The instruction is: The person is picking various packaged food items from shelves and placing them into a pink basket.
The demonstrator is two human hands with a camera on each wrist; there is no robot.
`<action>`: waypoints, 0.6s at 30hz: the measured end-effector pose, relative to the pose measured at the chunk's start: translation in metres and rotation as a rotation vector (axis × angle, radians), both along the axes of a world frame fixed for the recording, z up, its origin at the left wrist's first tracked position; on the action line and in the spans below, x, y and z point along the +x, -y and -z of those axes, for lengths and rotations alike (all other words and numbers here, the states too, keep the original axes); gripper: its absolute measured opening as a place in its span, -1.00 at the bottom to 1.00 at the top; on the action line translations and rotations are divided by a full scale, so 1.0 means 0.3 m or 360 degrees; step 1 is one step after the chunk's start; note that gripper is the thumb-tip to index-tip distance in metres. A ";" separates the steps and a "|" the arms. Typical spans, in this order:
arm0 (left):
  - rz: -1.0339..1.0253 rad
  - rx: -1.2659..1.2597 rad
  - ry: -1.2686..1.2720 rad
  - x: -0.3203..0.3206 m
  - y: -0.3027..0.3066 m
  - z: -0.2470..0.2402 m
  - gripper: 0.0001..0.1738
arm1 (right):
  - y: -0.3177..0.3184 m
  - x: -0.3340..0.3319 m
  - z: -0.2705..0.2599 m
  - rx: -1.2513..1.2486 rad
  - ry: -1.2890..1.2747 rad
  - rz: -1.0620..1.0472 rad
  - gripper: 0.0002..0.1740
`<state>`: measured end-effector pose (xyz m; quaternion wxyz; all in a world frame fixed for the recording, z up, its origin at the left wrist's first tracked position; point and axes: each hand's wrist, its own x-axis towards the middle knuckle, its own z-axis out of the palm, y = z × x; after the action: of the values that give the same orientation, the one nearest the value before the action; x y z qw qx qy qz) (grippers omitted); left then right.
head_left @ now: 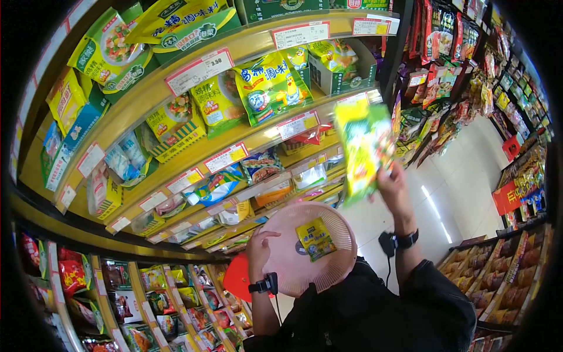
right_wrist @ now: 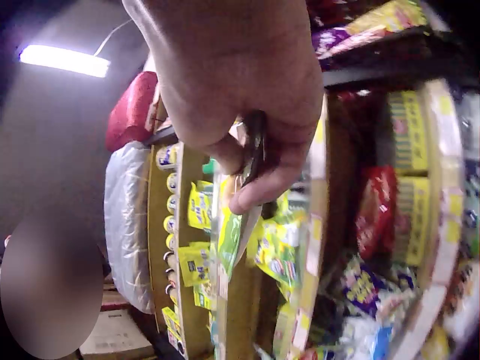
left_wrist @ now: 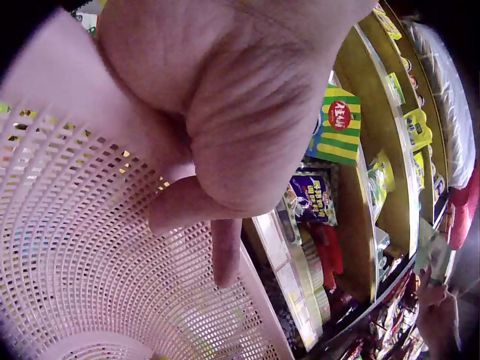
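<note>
A green and yellow seasoning packet [head_left: 365, 149], slightly blurred, is pinched at its lower right edge by the right hand [head_left: 394, 190]. In the right wrist view, the thumb and fingers of the right hand [right_wrist: 232, 97] close on the packet [right_wrist: 234, 229], seen nearly edge-on. The left hand [head_left: 258, 252] grips the left rim of a round pink basket [head_left: 281, 234]. Fingers of the left hand [left_wrist: 217, 127] reach over the rim of the slatted basket [left_wrist: 259, 300] in the left wrist view. Inside the basket, a yellow and green packet [head_left: 315, 239] lies flat.
Curved yellow shelves [head_left: 214, 146] with price labels and seasoning packets stand in front and to the left. Hanging packets [head_left: 437, 76] line a rack at the back right. Pale tiled floor [head_left: 434, 188] shows between the shelves. Snack bins [head_left: 498, 270] stand at the lower right.
</note>
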<state>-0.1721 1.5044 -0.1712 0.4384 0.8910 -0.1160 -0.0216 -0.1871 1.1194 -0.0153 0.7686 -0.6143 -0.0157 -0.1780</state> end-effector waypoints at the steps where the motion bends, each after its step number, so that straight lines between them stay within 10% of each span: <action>1: 0.0000 -0.0003 0.0001 -0.004 -0.003 0.005 -0.45 | 0.049 0.040 -0.048 -0.0087 -0.0026 0.0135 -0.50; 10: -0.0003 0.0048 -0.0060 0.001 0.008 -0.018 -0.52 | 0.172 0.528 -0.492 -0.0538 0.0081 0.0030 -0.46; 13: 0.0031 0.0084 0.0024 0.002 -0.008 0.014 -0.52 | 0.249 0.741 -0.478 -0.1599 0.0729 0.0829 -0.41; 18: -0.0042 0.0078 -0.0166 0.003 0.002 -0.025 -0.50 | 0.237 0.826 -0.444 -0.2203 0.0727 0.1297 -0.41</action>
<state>-0.1713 1.5039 -0.1638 0.4222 0.9005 -0.0806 -0.0652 0.0607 1.0483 0.1179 0.0708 -0.8542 -0.0537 -0.5123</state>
